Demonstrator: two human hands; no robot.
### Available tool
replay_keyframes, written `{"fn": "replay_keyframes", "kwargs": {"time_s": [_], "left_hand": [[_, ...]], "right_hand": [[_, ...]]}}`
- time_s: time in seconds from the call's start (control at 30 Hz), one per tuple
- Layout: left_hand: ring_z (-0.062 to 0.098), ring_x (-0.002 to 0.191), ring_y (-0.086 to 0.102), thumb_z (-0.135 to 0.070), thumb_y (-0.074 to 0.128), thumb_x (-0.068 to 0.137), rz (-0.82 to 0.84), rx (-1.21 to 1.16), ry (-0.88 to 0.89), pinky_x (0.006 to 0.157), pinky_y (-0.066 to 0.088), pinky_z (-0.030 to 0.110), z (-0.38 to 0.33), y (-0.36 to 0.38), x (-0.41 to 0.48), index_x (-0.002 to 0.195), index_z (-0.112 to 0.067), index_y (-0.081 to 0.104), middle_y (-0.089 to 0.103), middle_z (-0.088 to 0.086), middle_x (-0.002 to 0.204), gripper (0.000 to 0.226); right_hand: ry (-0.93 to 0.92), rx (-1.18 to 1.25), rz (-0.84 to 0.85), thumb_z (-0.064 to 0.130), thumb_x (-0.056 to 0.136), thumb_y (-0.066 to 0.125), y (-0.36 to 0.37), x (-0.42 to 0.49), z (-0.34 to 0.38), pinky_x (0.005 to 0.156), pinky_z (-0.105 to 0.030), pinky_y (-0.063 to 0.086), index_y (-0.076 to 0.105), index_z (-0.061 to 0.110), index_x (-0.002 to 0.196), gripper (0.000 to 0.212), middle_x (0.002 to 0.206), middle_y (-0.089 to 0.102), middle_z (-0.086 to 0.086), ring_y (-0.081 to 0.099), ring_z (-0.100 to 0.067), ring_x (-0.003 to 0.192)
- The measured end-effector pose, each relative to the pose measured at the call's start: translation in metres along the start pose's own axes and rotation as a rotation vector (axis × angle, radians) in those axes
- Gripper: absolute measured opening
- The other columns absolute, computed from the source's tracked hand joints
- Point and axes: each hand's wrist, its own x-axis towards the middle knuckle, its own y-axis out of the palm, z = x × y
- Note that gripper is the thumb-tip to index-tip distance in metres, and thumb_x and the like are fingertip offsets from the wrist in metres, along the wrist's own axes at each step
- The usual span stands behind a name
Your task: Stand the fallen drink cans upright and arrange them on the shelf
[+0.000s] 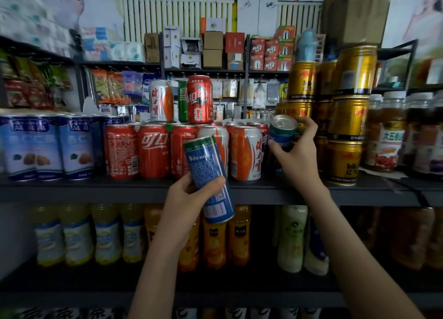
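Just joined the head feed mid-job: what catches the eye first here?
Front and centre, the left hand grips a tilted blue can in front of the shelf edge. The right hand holds a second blue can in the gap between the orange-and-white cans and the stack of gold cans.

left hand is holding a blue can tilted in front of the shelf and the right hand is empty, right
Not quite: in the head view the right hand is not empty; its fingers grip a second blue can beside the gold cans. The left hand does hold a tilted blue can in front of the shelf.
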Motion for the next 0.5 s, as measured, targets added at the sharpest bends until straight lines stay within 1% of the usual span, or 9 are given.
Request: {"fn": "replay_keyframes", "kwargs": {"time_s": [0.03, 0.1, 0.17, 0.23, 0.33, 0.43, 0.5], "left_hand": [[0.006, 0.087, 0.068, -0.032, 0.072, 0.067, -0.014, -0.006, 0.003, 0.074, 0.050, 0.026, 0.001, 0.002, -0.001, 0.101, -0.028, 0.067, 0.073, -0.012, 0.096, 0.035], [0.006, 0.087, 0.068, -0.035, 0.071, 0.065, -0.037, -0.017, 0.006, 0.073, 0.050, 0.026, 0.004, 0.007, -0.003, 0.100, -0.031, 0.067, 0.072, -0.013, 0.095, 0.035], [0.007, 0.088, 0.068, -0.037, 0.071, 0.062, -0.064, -0.037, 0.002, 0.074, 0.050, 0.027, 0.006, 0.013, -0.005, 0.100, -0.031, 0.067, 0.072, -0.012, 0.095, 0.038], [0.007, 0.088, 0.068, -0.037, 0.071, 0.061, -0.092, -0.061, 0.001, 0.075, 0.050, 0.028, 0.009, 0.018, -0.008, 0.099, -0.031, 0.067, 0.072, -0.013, 0.094, 0.038], [0.004, 0.085, 0.068, -0.037, 0.070, 0.062, -0.104, -0.056, 0.015, 0.077, 0.050, 0.031, 0.011, 0.028, -0.015, 0.098, -0.034, 0.066, 0.072, -0.018, 0.092, 0.036], [0.004, 0.084, 0.068, -0.038, 0.070, 0.060, -0.135, -0.052, 0.014, 0.077, 0.049, 0.031, 0.017, 0.035, -0.025, 0.094, -0.034, 0.066, 0.072, -0.019, 0.088, 0.034], [0.004, 0.084, 0.068, -0.039, 0.069, 0.060, -0.144, -0.028, 0.012, 0.074, 0.049, 0.030, 0.020, 0.039, -0.034, 0.094, -0.035, 0.066, 0.072, -0.018, 0.087, 0.034]], "right_hand": [[0.014, 0.016, -0.012, 0.020, 0.080, 0.074, -0.004, -0.004, 0.005, 0.090, -0.007, 0.042, 0.029, 0.013, 0.138, 0.074, 0.133, 0.048, -0.006, 0.049, -0.009, 0.117], [0.017, 0.039, -0.033, 0.023, 0.080, 0.074, -0.016, -0.013, 0.014, 0.100, -0.019, 0.043, 0.033, 0.016, 0.139, 0.073, 0.133, 0.047, 0.002, 0.045, -0.005, 0.119], [0.000, 0.057, -0.045, 0.026, 0.080, 0.074, -0.029, -0.022, 0.023, 0.102, -0.027, 0.044, 0.039, 0.020, 0.137, 0.068, 0.127, 0.045, 0.011, 0.044, -0.001, 0.119], [-0.020, 0.071, -0.044, 0.030, 0.080, 0.073, -0.042, -0.032, 0.032, 0.101, -0.031, 0.045, 0.042, 0.021, 0.136, 0.065, 0.125, 0.047, 0.013, 0.046, -0.001, 0.119], [-0.018, 0.156, -0.003, 0.036, 0.078, 0.071, -0.063, -0.053, 0.044, 0.097, -0.036, 0.049, 0.044, 0.022, 0.134, 0.063, 0.128, 0.054, 0.008, 0.051, -0.006, 0.120], [0.027, 0.251, 0.107, 0.030, 0.079, 0.072, -0.078, -0.080, 0.051, 0.094, -0.034, 0.051, 0.048, 0.023, 0.132, 0.058, 0.123, 0.059, 0.010, 0.056, -0.005, 0.115], [0.101, 0.327, 0.162, 0.026, 0.078, 0.074, -0.080, -0.102, 0.048, 0.093, -0.035, 0.052, 0.049, 0.022, 0.132, 0.060, 0.123, 0.061, 0.009, 0.058, -0.007, 0.114]]}}
